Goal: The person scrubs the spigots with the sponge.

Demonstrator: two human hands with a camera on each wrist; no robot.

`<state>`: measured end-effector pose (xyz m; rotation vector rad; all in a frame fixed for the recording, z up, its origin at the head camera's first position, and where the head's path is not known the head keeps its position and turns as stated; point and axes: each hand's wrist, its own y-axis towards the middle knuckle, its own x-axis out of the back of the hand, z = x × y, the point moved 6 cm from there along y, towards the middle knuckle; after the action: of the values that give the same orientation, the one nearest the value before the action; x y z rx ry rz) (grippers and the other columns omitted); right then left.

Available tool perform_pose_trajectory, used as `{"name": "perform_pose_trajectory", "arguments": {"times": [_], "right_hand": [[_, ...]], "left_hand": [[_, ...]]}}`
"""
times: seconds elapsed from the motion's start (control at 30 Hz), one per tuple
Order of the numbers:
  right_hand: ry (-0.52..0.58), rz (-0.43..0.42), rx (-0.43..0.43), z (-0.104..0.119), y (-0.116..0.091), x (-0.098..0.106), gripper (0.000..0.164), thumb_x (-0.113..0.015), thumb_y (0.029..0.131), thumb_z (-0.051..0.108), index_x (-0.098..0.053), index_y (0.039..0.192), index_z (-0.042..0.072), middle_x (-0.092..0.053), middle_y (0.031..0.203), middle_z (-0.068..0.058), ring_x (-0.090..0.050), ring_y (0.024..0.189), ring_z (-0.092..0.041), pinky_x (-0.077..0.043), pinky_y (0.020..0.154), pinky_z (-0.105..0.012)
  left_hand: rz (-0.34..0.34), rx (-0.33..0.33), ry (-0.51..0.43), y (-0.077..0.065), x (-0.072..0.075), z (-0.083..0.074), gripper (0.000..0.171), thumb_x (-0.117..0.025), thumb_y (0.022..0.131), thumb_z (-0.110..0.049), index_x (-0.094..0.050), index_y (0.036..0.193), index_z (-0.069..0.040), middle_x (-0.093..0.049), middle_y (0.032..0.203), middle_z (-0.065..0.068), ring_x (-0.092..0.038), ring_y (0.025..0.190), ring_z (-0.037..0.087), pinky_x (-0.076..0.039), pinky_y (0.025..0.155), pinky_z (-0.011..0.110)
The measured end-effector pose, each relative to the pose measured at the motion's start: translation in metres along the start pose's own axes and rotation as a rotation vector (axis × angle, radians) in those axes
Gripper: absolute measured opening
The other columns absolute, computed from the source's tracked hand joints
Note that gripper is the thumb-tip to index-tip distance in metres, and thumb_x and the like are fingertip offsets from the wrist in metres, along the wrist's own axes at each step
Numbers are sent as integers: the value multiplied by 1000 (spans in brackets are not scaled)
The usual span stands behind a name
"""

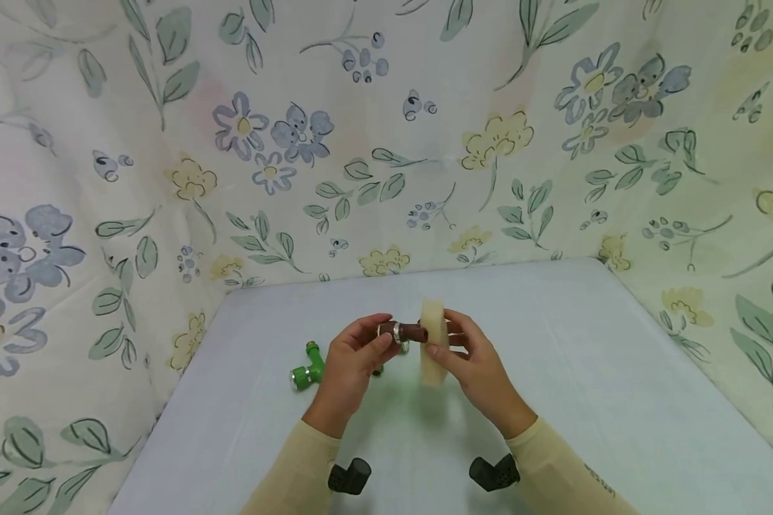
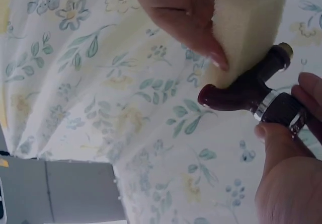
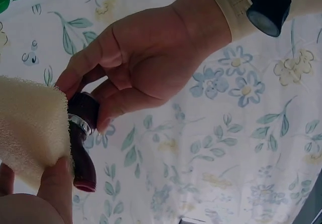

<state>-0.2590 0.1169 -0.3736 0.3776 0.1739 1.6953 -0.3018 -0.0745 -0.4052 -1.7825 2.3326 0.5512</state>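
Observation:
My left hand [image 1: 348,368] grips a dark brownish-red plastic tap [image 1: 415,333] by its ribbed, silver-banded end. In the left wrist view the tap [image 2: 236,97] shows a curved spout and a side branch with a brass-coloured tip. A cream sponge block [image 1: 434,365] is held on edge between the thumb and fingers of my right hand [image 1: 483,368]. The sponge [image 2: 246,30] lies against the tap's body, between spout and branch. From the right wrist, the sponge [image 3: 32,128] hides part of the tap [image 3: 83,156].
A green tap [image 1: 309,373] with silver bands lies on the white-covered table [image 1: 586,357], left of my left hand. Another green piece [image 1: 378,371] is mostly hidden behind that hand. Floral cloth [image 1: 373,172] hangs around the table's back and sides.

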Motion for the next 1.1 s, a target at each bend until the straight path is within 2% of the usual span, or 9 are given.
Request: {"name": "perform_pose_trajectory", "arguments": {"times": [0.1,0.2,0.33,0.47,0.6,0.83,1.1], "right_hand": [[-59,-29,-15,-4,0,2,55,-67,91,18,-43,140,14,-52,122,-8,-52,108,-27,-48,88,-44],[-99,-67,-32,-17,4,7,58,-69,90,21,-42,141,14,-50,124,-8,-51,109,-27,-47,88,-47],[-156,-126,-63,-41,8,16,61,-71,88,32,-43,141,17,-48,127,-6,-50,108,-26,-46,87,-47],[-167,-145,-77,-51,9,20,64,-71,86,42,-44,140,21,-49,126,-2,-50,108,-22,-47,86,-44],[-141,-133,-86,-52,8,17,63,-71,85,46,-45,138,25,-50,123,0,-50,107,-22,-47,86,-43],[-99,-96,-80,-48,5,9,58,-70,86,44,-46,136,30,-52,122,2,-51,108,-21,-47,88,-44],[33,20,-55,-40,4,1,51,-68,91,27,-46,137,25,-53,124,-5,-51,110,-25,-46,87,-46]], "left_hand": [[9,-18,31,-1,-2,-3,42,-75,84,-13,-61,122,-2,-52,117,25,-56,109,37,-49,90,44],[19,-34,46,-2,-3,-5,42,-75,84,-12,-61,122,-2,-52,116,26,-56,108,37,-50,89,44],[51,-44,50,-4,-6,-8,40,-73,86,-10,-61,123,-2,-51,117,26,-55,109,37,-49,90,45],[71,-51,55,-5,-8,-9,38,-71,87,-8,-60,123,-2,-50,117,26,-54,110,36,-48,90,45],[69,-57,63,-6,-8,-9,38,-71,87,-8,-61,123,-3,-51,116,25,-55,108,35,-49,90,44],[55,-72,72,-5,-5,-9,39,-72,86,-9,-61,123,-3,-52,115,26,-55,107,35,-49,90,44],[12,-49,95,-3,0,-6,39,-74,85,-12,-62,122,-5,-53,113,25,-57,104,34,-50,89,44]]}}
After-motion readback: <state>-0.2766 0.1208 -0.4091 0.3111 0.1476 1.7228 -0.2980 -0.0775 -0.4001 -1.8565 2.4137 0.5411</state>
